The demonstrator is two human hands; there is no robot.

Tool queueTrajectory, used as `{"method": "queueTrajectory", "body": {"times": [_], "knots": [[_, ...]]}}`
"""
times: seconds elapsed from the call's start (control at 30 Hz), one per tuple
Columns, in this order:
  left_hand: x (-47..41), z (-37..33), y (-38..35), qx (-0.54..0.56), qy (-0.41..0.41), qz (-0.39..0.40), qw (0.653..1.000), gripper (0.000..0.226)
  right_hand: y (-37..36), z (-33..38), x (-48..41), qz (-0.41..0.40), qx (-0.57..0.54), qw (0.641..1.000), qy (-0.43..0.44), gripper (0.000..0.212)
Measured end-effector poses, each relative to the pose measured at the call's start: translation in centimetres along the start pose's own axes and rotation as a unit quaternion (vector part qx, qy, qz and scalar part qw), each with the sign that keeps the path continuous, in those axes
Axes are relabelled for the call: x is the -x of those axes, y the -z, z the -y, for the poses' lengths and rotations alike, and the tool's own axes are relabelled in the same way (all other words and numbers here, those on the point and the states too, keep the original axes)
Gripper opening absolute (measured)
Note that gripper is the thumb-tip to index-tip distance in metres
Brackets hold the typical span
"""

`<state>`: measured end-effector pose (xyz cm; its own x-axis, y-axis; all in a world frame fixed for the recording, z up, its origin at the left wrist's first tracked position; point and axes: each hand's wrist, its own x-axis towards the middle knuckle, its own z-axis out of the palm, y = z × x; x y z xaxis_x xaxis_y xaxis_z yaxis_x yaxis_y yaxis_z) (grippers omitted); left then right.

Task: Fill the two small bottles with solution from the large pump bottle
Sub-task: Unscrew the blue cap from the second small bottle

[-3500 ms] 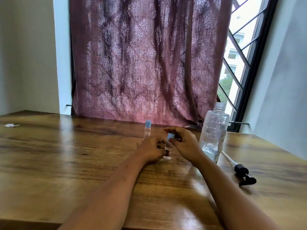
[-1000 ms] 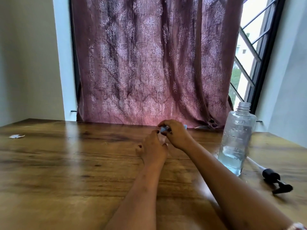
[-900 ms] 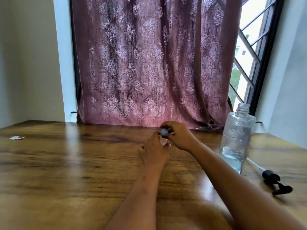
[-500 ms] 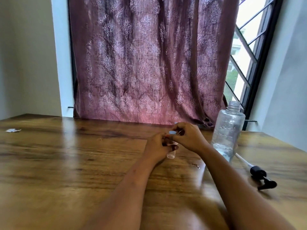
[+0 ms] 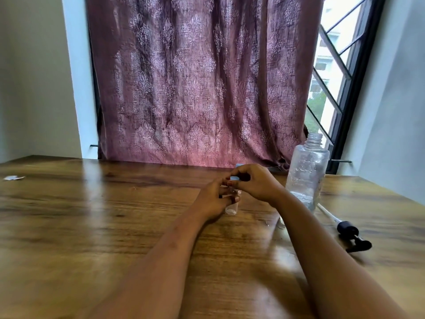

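Little moved | left fingers (image 5: 224,182) clamp small bottle (image 5: 231,208) | right fingers (image 5: 240,172) pinch cap (image 5: 235,178) | large bottle (image 5: 307,176) close right

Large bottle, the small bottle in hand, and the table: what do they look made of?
Large bottle: clear plastic, probably; see-through wall with moulded threaded neck. Small bottle: clear, likely plastic; the left hand hides most of it. Table: wood or wood-look laminate, glossy; grain lines and window glare.
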<state>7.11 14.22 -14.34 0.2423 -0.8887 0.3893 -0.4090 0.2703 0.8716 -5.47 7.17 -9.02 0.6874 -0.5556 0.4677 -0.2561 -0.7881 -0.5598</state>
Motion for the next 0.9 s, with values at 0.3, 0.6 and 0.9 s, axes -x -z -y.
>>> {"method": "queueTrajectory", "body": {"times": [0.3, 0.6, 0.9], "knots": [[-0.3, 0.5, 0.0, 0.021, 0.038, -0.011, 0.999, 0.04, -0.2, 0.3, -0.4, -0.041, 0.081, 0.996, -0.01, 0.027], [-0.2, 0.6, 0.0, 0.031, 0.043, -0.005, 0.999, 0.037, 0.2, 0.3, -0.3, 0.023, 0.022, 0.999, 0.009, 0.02], [-0.1, 0.1, 0.0, 0.019, 0.056, 0.001, 0.998, 0.036, 0.4, 0.5, -0.2, -0.04, 0.098, 0.994, -0.01, 0.021]]}}
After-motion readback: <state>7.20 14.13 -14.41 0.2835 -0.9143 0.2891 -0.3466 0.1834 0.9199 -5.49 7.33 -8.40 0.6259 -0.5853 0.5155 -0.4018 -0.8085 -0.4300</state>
